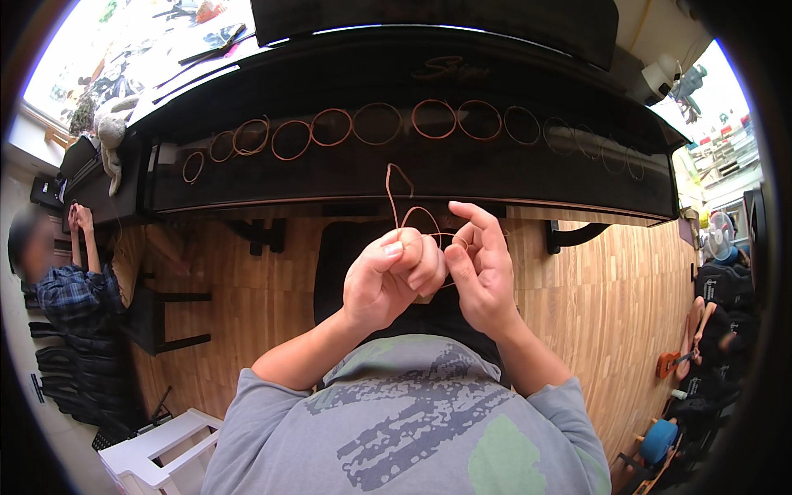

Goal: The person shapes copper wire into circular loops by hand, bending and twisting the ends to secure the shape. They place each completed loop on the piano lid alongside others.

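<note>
A thin copper-coloured wire string (388, 183) runs in loose loops between my hands. My left hand (386, 272) is closed around it, and a bent loop sticks up above the thumb. Close beside it, my right hand (485, 276) pinches the string between thumb and index finger, with the other fingers curled loosely. Parts of the string are hidden behind my fingers. Beyond my hands, a row of coiled strings (433, 139) lies along the black piano (495, 177). Several coils are copper-coloured; those toward the right are thinner and greyer.
At the left, another person in a plaid sleeve (78, 297) sits with both hands (81, 216) raised. A plush toy (111, 132) rests by the piano's left end. A white stool (157, 454) stands lower left. A small ukulele-like instrument (667, 365) and black bags (726, 289) are at the right.
</note>
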A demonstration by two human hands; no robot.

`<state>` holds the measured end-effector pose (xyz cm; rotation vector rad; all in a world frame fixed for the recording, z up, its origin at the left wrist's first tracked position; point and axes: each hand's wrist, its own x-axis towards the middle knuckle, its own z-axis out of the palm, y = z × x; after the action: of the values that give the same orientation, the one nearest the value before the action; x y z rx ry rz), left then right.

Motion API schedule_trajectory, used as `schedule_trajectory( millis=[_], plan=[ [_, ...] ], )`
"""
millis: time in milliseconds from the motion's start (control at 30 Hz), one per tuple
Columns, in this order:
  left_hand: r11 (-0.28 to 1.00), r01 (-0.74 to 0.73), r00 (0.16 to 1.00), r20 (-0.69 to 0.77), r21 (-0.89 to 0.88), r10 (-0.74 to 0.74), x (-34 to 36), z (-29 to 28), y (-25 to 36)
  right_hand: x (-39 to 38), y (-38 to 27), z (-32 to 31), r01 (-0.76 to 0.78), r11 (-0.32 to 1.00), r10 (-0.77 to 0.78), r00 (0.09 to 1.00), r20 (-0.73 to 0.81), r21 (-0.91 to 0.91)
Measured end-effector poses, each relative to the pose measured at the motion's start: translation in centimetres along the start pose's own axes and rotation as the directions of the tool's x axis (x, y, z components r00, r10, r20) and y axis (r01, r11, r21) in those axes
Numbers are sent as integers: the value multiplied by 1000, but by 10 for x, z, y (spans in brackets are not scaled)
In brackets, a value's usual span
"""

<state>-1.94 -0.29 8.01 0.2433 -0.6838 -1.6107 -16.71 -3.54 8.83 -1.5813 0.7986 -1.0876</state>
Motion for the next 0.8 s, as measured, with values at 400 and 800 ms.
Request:
schedule_trajectory(
  millis=[400, 800],
  plan=[
    [972, 229, 970, 100, -62, -222, 0, -14, 1, 20, 0, -20, -351, 858, 198, 899, 390, 375],
    [979, 181, 978, -92, -90, -189, 3, -9, 3, 20, 5, -16, -294, 891, 239, 952, 193, 345]
  ],
)
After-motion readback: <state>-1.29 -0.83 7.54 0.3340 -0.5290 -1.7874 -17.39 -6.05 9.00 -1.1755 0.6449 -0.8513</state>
